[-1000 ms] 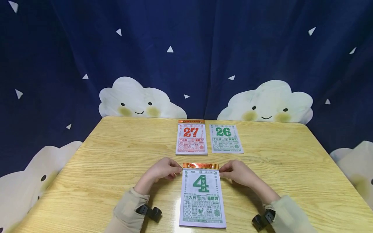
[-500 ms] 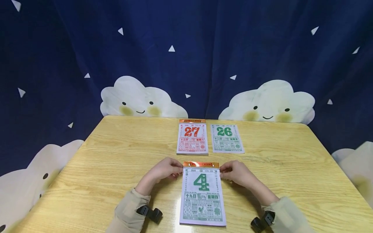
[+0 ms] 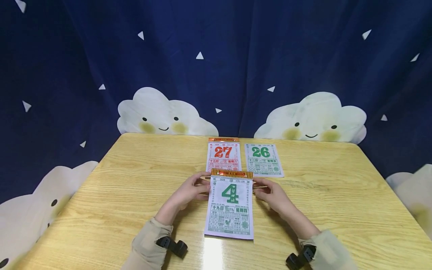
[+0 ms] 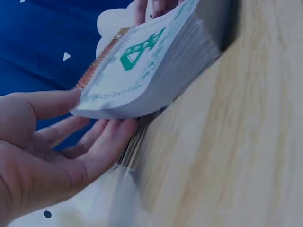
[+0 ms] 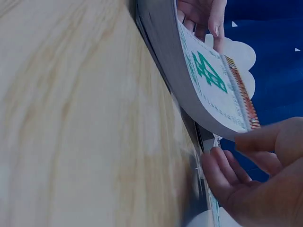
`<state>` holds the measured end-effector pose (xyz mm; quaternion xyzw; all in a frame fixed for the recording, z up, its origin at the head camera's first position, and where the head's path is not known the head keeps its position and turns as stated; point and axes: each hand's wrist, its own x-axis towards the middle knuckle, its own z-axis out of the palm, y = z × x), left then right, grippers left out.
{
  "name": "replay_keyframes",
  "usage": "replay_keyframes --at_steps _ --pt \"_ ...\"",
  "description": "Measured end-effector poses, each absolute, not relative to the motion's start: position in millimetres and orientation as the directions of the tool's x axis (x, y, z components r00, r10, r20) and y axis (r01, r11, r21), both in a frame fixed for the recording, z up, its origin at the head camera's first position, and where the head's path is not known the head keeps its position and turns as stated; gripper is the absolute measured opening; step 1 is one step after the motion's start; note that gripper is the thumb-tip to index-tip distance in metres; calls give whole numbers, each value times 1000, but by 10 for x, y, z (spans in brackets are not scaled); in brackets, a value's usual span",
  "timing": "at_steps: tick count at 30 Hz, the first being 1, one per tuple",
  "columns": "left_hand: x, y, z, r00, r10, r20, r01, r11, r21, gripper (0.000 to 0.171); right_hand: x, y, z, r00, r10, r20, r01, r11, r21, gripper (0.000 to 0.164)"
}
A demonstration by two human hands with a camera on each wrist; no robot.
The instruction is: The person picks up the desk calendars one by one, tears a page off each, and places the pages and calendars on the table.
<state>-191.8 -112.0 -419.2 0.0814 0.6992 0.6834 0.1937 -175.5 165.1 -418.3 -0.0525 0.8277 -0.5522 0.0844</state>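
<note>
A thick tear-off calendar point(image 3: 229, 210) with a green 4 and a red-and-gold header strip is held between both hands, its header end raised off the wooden table. My left hand point(image 3: 189, 191) grips its left edge near the header, thumb at the upper corner and fingers underneath in the left wrist view. At the opposite edge my right hand point(image 3: 275, 197) pinches the corner by the header, with its other fingers spread below the pad in the right wrist view. The page stack point(image 4: 184, 66) bows in a curve between the hands.
Behind it lies a second tear-off calendar point(image 3: 223, 152) with a red 27, its lower edge covered by the raised one. A loose calendar sheet point(image 3: 264, 160) with a green 26 lies to its right. A dark blue curtain point(image 3: 216, 75) hangs behind the table point(image 3: 330, 195).
Both hands have raised the header end of the green 4 calendar and moved it away from the body, so it now overlaps the red 27 calendar in the head view.
</note>
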Motion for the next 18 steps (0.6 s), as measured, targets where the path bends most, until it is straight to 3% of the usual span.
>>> replay_keyframes --at_steps 8,18 --pt "-1955 -1206 -4198 -883 455 -116 -133 -5 991 61 -1763 1614 -4196 -961 -239 -139 97 180 -979 60" --pt "-1960 -1232 -4233 -846 521 -116 -123 21 992 79 -1765 1606 -4211 -939 -318 -130 80 167 -983 80"
